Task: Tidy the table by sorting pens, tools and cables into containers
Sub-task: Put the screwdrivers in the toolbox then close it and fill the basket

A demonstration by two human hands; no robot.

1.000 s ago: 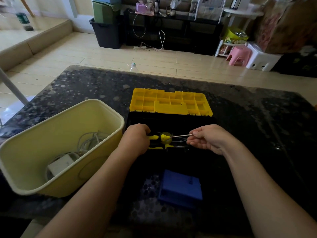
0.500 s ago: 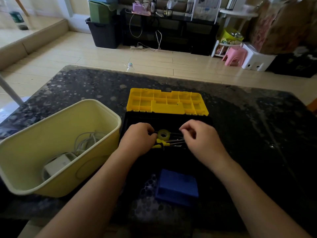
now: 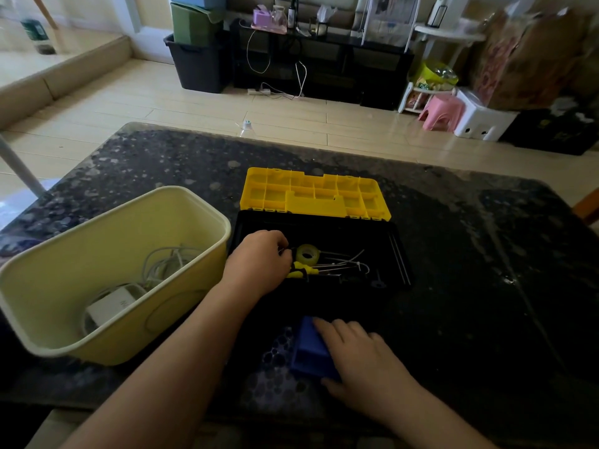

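Left hand (image 3: 257,264) working inside the open toolbox (image 3: 399,254); right hand (image 3: 359,354) taking hold of the blue box (image 3: 308,351).

Toolbox sitting mid-table, yellow compartment lid (image 3: 311,196) lying back flat behind it. Tape roll (image 3: 308,254), yellow-handled pliers (image 3: 303,271) and thin metal tools lying in the black tray. Left fingers curling right at the pliers' handles and the tape; cannot tell whether they are gripping anything. Right fingers lying over the blue box, thumb pressing its near edge, pinching it; box tilting, just nearer than the toolbox. Cream bin (image 3: 64,286) standing left, holding white cables (image 3: 168,264) and 1 white charger (image 3: 111,303); its marking unreadable. Dark speckled stone table (image 3: 470,254); tiled floor, pink stool (image 3: 442,111) beyond.
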